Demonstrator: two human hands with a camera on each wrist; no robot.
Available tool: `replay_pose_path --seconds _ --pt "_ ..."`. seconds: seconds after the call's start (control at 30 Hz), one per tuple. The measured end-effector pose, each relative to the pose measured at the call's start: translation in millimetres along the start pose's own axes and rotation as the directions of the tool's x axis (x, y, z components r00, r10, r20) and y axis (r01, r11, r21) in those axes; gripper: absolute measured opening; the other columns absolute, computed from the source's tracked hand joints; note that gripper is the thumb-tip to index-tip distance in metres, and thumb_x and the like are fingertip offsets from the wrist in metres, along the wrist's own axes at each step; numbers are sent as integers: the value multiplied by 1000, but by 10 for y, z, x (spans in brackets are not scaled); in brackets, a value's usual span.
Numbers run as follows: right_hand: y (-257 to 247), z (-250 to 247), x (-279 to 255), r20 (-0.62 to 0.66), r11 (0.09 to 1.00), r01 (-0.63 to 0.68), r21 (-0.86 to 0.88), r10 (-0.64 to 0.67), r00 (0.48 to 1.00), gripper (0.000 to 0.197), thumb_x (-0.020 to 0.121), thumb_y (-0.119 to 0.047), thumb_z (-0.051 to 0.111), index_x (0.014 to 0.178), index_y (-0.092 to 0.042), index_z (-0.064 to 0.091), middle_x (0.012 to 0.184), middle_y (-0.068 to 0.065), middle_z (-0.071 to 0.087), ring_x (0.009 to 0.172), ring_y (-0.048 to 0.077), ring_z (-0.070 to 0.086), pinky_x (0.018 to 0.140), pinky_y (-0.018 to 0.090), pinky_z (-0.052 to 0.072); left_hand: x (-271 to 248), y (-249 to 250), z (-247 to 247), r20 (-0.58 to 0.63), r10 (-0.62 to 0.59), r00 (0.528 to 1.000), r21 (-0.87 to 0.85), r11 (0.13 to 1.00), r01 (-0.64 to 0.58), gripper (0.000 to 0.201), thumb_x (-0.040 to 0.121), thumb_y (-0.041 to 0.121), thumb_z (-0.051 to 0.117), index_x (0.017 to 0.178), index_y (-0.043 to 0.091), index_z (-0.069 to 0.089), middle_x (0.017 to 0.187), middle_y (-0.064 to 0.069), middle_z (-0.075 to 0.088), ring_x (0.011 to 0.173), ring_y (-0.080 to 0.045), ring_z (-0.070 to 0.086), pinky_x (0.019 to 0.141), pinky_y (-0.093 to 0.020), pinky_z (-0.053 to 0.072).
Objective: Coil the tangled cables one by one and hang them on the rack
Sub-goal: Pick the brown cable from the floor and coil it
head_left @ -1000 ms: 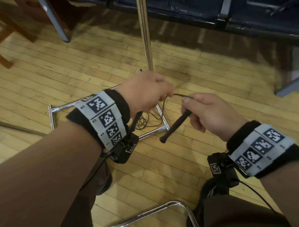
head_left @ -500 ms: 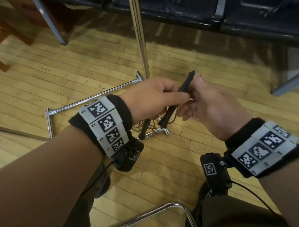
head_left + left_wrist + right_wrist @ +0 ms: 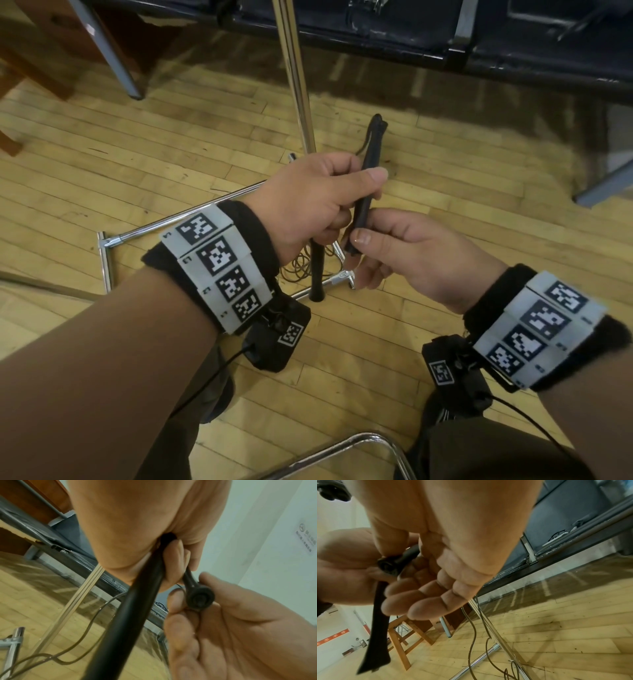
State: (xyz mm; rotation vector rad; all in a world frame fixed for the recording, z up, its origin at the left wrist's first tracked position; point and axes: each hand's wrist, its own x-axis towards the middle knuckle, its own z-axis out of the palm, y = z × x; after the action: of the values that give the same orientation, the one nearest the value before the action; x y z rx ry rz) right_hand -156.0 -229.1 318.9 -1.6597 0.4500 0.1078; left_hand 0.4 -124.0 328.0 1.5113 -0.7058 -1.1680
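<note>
Wooden plank floor [image 3: 445,342], dark bench [image 3: 513,44], pale wall [image 3: 274,547].

floor [image 3: 445,240]: pale wood strips, worn satin. rack [image 3: 298,85]: polished chrome tube. handles [image 3: 364,192]: matt black rubbery. wristbands [image 3: 219,270]: black cloth.

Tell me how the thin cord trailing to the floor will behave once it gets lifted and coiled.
The thin cord likely handles floppy: it hangs in loose waves below the right hand. It seems light, drooping without pulling straight. The heap by the rack base lies in overlapping loops, so it may snag while being drawn up.
</note>
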Motion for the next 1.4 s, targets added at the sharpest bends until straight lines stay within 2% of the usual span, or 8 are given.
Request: replay_pose_path --seconds 0.17,0.33,0.47,0.7,0.87,0.97,1.23,1.4 --pt "14 48 8 62 1000 12 -1 -12 998 37 82 -47 62 108 -21 65 98 3 76 84 26 75 76 44 60 -10 34 76 -24 16 1000 -126 992 -19 21 107 28 59 96 11 64 64 0 36 52 -15 29 40 -22 30" --pt "41 112 37 114 998 -1 -67 8 993 30 99 -38 56 98 -11 67 69 -11 71 61 18 63 63 33 52 -2 83 108 -60 35 998 -261 964 -49 22 109 26 55 95 11 60 61 4 35 50 -11 25 37 -20 27" --pt "53 97 37 90 1000 13 -4 -13 996 25 104 -23 53 108 -2 66 73 -2 68 61 10 59 55 23 47 12 104 45 -128 26 991 -331 941 -68 20 108 26 56 97 10 60 67 2 42 55 -13 33 41 -21 34" --pt "64 -60 -5 15 998 -53 -19 53 998 17 107 -14 47 106 -6 62 79 4 67 61 14 61 54 27 49 10 96 -365 -279 -300 912 -423 891 164 33 98 42 69 119 16 73 125 -15 68 101 -30 75 81 -43 64" --pt "128 -74 65 -134 986 -119 118 134 982 19 108 -15 44 112 -9 62 70 2 53 49 12 43 47 30 34 -15 125 -468 -248 -392 886 -506 832 226 34 97 44 69 118 19 78 125 -34 58 106 -49 71 81 -52 64" --pt "80 -102 79 -209 963 -75 257 132 969 26 107 -13 44 120 -30 60 69 0 57 49 15 51 45 32 40 -25 118 -445 -248 -404 881 -480 841 250 37 96 45 70 124 21 75 134 -33 54 113 -47 67 82 -49 65" --pt "12 -115 80 -146 875 -92 475 182 972 32 108 -13 37 123 -16 66 104 16 78 92 38 76 78 45 64 -34 81 -301 -246 -190 950 -399 913 79 18 105 28 61 110 10 66 106 -15 71 92 -26 73 77 -32 63" --pt "46 -79 40 -102 952 -88 294 122 987 22 98 -17 63 120 -15 62 102 7 79 86 32 78 72 36 65 -37 91 -261 -202 -113 973 -432 902 15 19 105 18 61 118 5 59 108 -19 68 94 -30 74 79 -34 62"
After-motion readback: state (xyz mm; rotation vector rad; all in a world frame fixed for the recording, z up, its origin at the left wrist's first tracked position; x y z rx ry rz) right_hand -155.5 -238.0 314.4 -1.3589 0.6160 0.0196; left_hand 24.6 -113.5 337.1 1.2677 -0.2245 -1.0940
